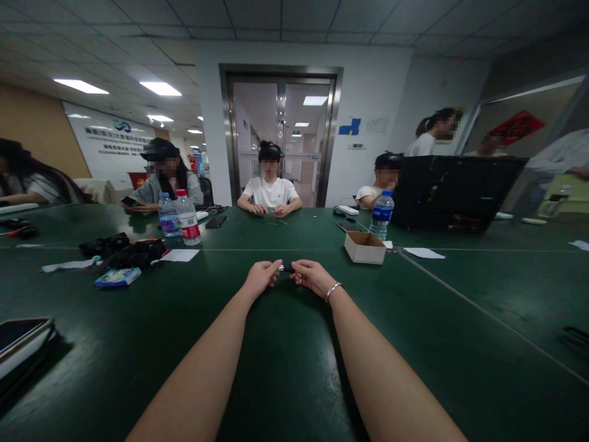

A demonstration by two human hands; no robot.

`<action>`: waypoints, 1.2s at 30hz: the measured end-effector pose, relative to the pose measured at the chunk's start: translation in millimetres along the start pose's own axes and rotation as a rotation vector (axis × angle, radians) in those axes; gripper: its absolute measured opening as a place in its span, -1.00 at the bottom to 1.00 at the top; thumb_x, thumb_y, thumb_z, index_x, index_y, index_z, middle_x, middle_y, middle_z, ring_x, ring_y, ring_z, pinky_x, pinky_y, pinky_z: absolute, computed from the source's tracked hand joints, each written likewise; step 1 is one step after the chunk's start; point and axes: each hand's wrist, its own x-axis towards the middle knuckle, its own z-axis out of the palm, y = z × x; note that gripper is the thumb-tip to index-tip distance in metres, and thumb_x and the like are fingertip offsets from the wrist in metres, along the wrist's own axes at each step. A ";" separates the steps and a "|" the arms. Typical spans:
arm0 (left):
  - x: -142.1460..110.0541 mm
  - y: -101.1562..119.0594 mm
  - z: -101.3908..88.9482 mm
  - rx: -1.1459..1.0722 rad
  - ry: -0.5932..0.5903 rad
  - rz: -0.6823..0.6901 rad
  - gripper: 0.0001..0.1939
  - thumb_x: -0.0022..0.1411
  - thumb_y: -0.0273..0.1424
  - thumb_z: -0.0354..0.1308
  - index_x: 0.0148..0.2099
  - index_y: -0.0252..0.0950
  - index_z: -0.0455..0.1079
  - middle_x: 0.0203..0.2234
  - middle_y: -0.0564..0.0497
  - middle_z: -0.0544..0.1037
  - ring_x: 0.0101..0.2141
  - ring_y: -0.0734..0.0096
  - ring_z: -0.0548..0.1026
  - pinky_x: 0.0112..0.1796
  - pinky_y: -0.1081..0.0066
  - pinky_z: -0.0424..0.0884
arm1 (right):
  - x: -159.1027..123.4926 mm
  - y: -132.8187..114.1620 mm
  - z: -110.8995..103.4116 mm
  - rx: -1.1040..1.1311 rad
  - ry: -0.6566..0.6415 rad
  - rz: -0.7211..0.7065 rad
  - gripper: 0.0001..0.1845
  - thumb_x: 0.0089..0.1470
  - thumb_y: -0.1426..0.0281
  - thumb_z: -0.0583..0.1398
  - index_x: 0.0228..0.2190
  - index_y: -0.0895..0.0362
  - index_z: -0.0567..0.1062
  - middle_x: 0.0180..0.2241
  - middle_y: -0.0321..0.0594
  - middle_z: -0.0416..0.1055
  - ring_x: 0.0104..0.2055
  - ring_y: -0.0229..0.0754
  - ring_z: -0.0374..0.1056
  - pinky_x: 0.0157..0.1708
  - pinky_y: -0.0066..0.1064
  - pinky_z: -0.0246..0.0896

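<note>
Just above the green table (285, 344), both of my hands are closed on one small black object with a silver end (288, 268), which could be a USB stick. My left hand (263, 277) pinches it at the silver end. The black end sits between the thumb and fingers of my right hand (314, 277), which has a silver bracelet (333, 291) at the wrist. My fingers hide part of the object, so its exact kind is unclear.
An open cardboard box (365, 248) stands right of my hands, near a water bottle (381, 215). To the left are two bottles (188, 220), tangled black gear (126, 250) and a blue-white packet (118, 277). A person (270, 187) sits opposite; a black monitor (453, 190) stands right.
</note>
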 end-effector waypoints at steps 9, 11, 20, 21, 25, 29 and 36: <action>5.2 -5.0 -0.7 0.020 0.011 -0.020 -0.46 -0.06 0.09 0.08 -0.51 -0.37 0.31 -0.68 0.06 0.31 -0.68 0.55 0.26 -0.63 0.50 0.21 | 1.0 1.0 -2.4 0.003 -0.005 -0.004 -0.76 -0.09 0.37 0.33 -0.42 0.27 0.43 -0.56 -0.17 0.40 -0.61 -0.39 0.24 -0.59 -0.60 0.23; 5.5 -5.9 -1.3 0.021 0.006 -0.029 -0.46 -0.07 0.09 0.08 -0.51 -0.37 0.31 -0.67 0.06 0.31 -0.68 0.55 0.26 -0.63 0.50 0.21 | 0.4 0.3 -1.6 0.000 0.003 -0.001 -0.78 -0.08 0.38 0.32 -0.43 0.27 0.43 -0.56 -0.16 0.40 -0.61 -0.38 0.24 -0.58 -0.59 0.23; 0.0 1.5 2.6 -0.009 0.015 -0.047 -0.48 -0.05 0.07 0.04 -0.59 -0.34 0.23 -0.75 0.12 0.21 -0.70 0.56 0.20 -0.62 0.50 0.21 | -2.5 -2.3 0.8 0.008 -0.028 -0.019 -0.73 -0.14 0.48 0.34 -0.32 0.28 0.47 -0.52 -0.20 0.41 -0.62 -0.42 0.23 -0.59 -0.62 0.22; 0.4 1.0 3.1 -0.011 0.016 -0.044 -0.48 -0.05 0.07 0.05 -0.59 -0.34 0.24 -0.74 0.12 0.21 -0.70 0.56 0.20 -0.62 0.50 0.21 | -2.8 -2.7 0.9 0.011 -0.028 -0.020 -0.73 -0.14 0.48 0.34 -0.32 0.27 0.47 -0.52 -0.21 0.41 -0.63 -0.42 0.22 -0.59 -0.62 0.22; 3.1 -3.1 2.9 -0.012 0.007 -0.040 -0.48 -0.06 0.08 0.06 -0.58 -0.35 0.25 -0.73 0.11 0.23 -0.70 0.55 0.21 -0.62 0.49 0.22 | -4.1 -4.1 1.1 0.025 -0.030 -0.016 -0.73 -0.15 0.50 0.34 -0.32 0.27 0.48 -0.54 -0.24 0.39 -0.62 -0.42 0.23 -0.59 -0.61 0.23; 3.5 -4.4 1.5 0.024 -0.006 -0.061 -0.47 -0.03 0.09 0.03 -0.59 -0.34 0.24 -0.76 0.12 0.21 -0.71 0.54 0.21 -0.61 0.47 0.24 | -4.7 -4.6 1.0 0.025 -0.048 -0.019 -0.71 -0.17 0.52 0.34 -0.30 0.25 0.49 -0.54 -0.26 0.38 -0.61 -0.42 0.22 -0.58 -0.61 0.23; 0.3 1.2 3.5 -0.006 0.008 -0.016 -0.50 -0.06 0.06 0.10 -0.49 -0.35 0.28 -0.63 0.06 0.32 -0.60 0.52 0.29 -0.59 0.53 0.25 | -3.6 -4.5 1.3 0.067 0.007 -0.003 -0.76 -0.13 0.53 0.32 -0.32 0.25 0.48 -0.55 -0.25 0.38 -0.61 -0.40 0.25 -0.58 -0.60 0.25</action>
